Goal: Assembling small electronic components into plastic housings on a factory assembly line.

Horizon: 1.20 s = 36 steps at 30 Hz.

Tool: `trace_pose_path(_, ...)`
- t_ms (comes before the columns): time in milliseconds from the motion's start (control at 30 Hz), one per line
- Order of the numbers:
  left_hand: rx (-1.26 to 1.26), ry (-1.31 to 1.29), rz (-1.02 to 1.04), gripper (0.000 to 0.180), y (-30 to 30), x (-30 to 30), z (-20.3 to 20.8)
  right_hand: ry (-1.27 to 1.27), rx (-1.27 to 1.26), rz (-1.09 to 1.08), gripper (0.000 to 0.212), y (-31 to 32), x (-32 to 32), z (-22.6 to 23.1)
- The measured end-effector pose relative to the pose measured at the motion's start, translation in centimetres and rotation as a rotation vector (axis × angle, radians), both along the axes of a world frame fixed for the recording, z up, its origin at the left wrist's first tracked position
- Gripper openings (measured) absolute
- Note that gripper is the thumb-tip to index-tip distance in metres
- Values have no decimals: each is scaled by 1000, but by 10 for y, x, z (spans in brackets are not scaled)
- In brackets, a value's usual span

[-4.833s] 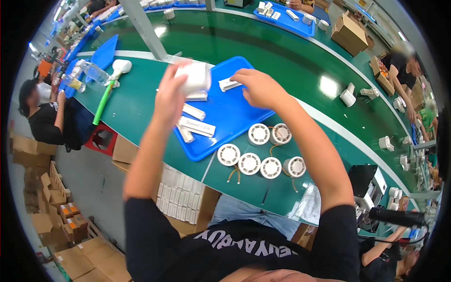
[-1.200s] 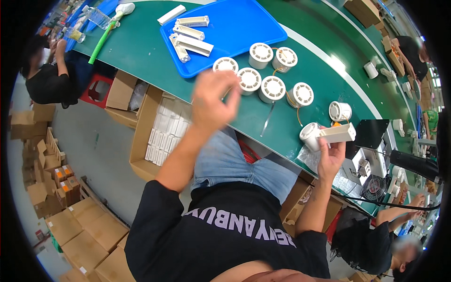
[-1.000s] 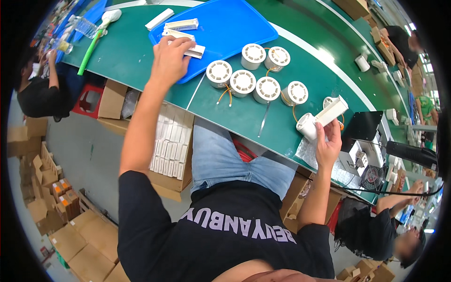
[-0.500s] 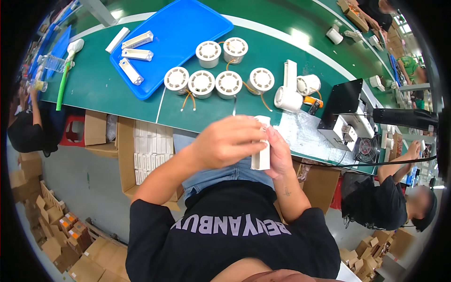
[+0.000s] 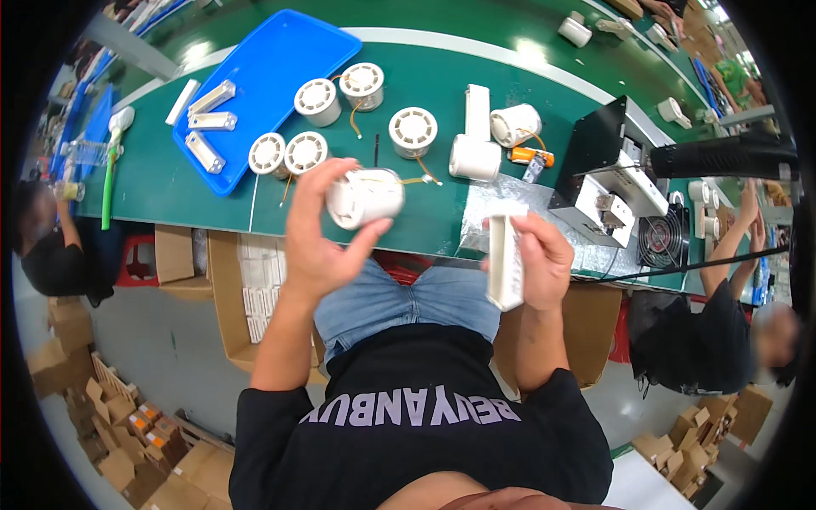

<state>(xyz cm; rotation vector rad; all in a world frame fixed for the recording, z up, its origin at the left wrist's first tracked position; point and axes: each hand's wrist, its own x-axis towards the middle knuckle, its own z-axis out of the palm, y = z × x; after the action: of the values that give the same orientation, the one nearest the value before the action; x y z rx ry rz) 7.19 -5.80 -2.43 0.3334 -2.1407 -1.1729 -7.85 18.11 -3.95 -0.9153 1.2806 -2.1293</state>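
In my left hand (image 5: 316, 242) I grip a round white slotted housing (image 5: 374, 197), tipped on its side above the table's front edge. A thin wire with a small connector trails from its right side. My right hand (image 5: 546, 259) is closed on a white hollow rectangular handle (image 5: 505, 265), held upright with an open face showing. The two pieces are apart. Behind my left hand, several more white slotted housings (image 5: 413, 131) stand on the green table (image 5: 340, 223), some with orange wires.
A blue tray (image 5: 280, 59) with several white handle pieces (image 5: 204, 151) lies back left. At right are a joined white housing and handle (image 5: 476, 157), an orange screwdriver-like tool (image 5: 533, 156) and a black-and-silver machine (image 5: 599, 174). An open carton (image 5: 223, 289) of white parts stands below the table.
My left hand has left the handle, moved left and taken up a white housing. My right hand has carried the handle a little to the right. The whole view has shifted slightly.
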Motion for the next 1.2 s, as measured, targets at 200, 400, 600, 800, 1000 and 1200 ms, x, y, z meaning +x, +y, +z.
trace_pose_path(200, 130, 97, -132, 65, 30, -10, -8, 29, -67, 263, 53, -7, -12, -9)
trace_pose_path(400, 122, 56, -217, 68, 31, -8, -11, -141, -151, 126, 52, -14, 3, -1)
trace_pose_path(600, 142, 47, -271, 68, 35, -12, -11, -28, 2, 105, 48, -16, 2, 3)
trace_pose_path(800, 231, 88, -356, 66, 42, -24, -23, 397, 181, -37, 29, -24, -4, -1)
trace_pose_path(1000, 243, 89, -506, 66, 36, -25, -36, 628, 439, 1, 26, -24, -9, 27)
trace_pose_path(1200, 342, 133, -563, 66, 36, -26, -44, 499, 509, 38, 24, -24, -6, 28)
